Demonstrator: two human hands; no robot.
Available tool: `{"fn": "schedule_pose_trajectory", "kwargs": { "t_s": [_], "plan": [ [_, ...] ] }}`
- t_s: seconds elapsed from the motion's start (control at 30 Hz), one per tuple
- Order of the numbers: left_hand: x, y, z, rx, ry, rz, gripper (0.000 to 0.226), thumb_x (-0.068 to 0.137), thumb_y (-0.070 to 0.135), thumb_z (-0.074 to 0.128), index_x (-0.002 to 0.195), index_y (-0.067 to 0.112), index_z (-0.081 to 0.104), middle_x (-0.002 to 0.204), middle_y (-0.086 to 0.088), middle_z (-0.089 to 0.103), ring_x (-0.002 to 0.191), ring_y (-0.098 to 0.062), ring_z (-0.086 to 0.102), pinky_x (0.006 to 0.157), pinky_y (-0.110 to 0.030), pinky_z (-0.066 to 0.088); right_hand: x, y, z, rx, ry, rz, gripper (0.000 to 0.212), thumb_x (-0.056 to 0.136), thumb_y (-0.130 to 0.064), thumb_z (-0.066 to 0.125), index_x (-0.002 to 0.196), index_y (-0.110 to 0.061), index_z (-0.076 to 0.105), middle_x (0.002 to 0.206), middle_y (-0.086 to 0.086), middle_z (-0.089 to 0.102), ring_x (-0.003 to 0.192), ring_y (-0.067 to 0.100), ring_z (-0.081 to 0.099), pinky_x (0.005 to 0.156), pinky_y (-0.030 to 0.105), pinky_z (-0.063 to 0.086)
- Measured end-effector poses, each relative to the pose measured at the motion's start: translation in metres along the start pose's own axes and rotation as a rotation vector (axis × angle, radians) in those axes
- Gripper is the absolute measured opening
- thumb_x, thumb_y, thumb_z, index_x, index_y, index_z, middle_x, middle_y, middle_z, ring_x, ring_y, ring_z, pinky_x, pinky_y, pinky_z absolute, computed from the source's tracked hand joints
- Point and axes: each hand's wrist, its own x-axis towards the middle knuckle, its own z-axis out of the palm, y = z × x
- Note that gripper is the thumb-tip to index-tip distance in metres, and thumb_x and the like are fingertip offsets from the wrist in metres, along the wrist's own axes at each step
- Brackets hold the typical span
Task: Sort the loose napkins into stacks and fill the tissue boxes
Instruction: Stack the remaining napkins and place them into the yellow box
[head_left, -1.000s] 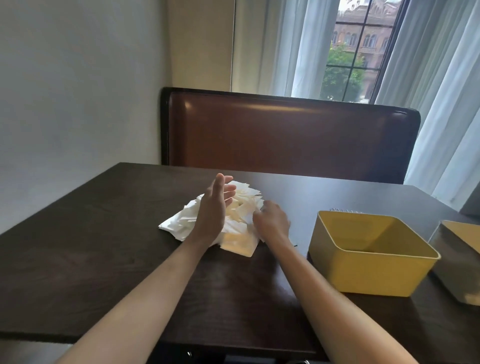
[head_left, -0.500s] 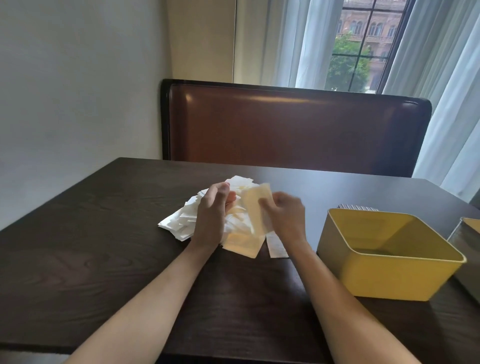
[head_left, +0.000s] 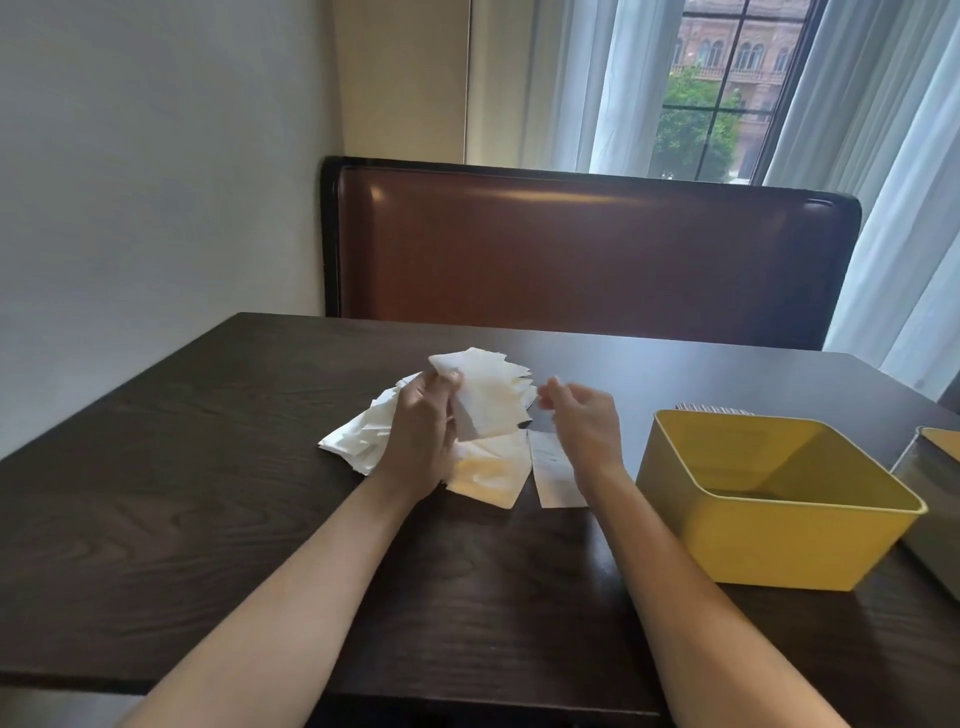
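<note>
The loose napkins (head_left: 483, 452) lie heaped mid-table, at ten o'clock from the yellow box (head_left: 779, 551). The left hand (head_left: 423, 436) pinches one raised napkin (head_left: 488, 400); the right hand (head_left: 584, 421) hovers just beside it, fingers loosely curled, holding nothing. A hasty tug could tear it or scatter the heap.

No text, label, brand or number can be read anywhere. Faint marks are seen on one napkin (head_left: 551, 467), but nothing legible.

Head view — forward, down over table (head_left: 156, 519)
</note>
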Motion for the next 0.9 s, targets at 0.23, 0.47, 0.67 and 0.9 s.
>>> {"fn": "schedule_pose_trajectory", "kwargs": {
  "t_s": [0.23,0.47,0.67,0.9],
  "plan": [
    [-0.001,0.011,-0.009,-0.515,0.052,-0.287,0.049,0.092,0.032,0.047,0.127,0.003,0.064,0.122,-0.018,0.069,0.105,-0.033,0.069,0.103,-0.045,0.050,0.016,0.029,0.002,-0.711,-0.093,0.063,0.023,0.091,-0.032,0.065,0.107,-0.019,0.076,0.120,0.006,0.065,0.118,0.030,0.048,0.096,0.037,0.046],
    [-0.005,0.010,-0.005,-0.535,0.002,-0.418,0.049,0.095,0.039,0.054,0.129,0.005,0.059,0.114,-0.018,0.070,0.087,-0.027,0.066,0.079,-0.039,0.055,0.017,0.028,-0.001,-0.536,-0.084,0.004,0.021,0.095,-0.028,0.059,0.096,-0.015,0.076,0.101,0.004,0.071,0.102,0.027,0.058,0.083,0.032,0.049],
    [-0.003,0.008,-0.004,-0.411,-0.049,-0.433,0.056,0.096,0.054,0.052,0.115,0.003,0.065,0.088,-0.012,0.066,0.076,-0.024,0.067,0.082,-0.040,0.054,-0.010,-0.017,-0.009,0.281,0.001,-0.149,0.011,0.099,-0.021,0.057,0.098,-0.014,0.065,0.087,-0.007,0.062,0.079,0.008,0.059,0.060,0.012,0.048],
    [-0.017,0.011,0.011,-0.209,-0.146,-0.490,0.068,0.093,0.069,0.043,0.119,0.012,0.072,0.114,-0.013,0.074,0.094,-0.028,0.074,0.085,-0.042,0.054,-0.022,-0.030,-0.009,0.484,-0.376,-0.123,0.012,0.097,-0.018,0.058,0.104,-0.023,0.066,0.082,-0.016,0.070,0.076,0.006,0.068,0.063,0.021,0.056]
  ]
}}
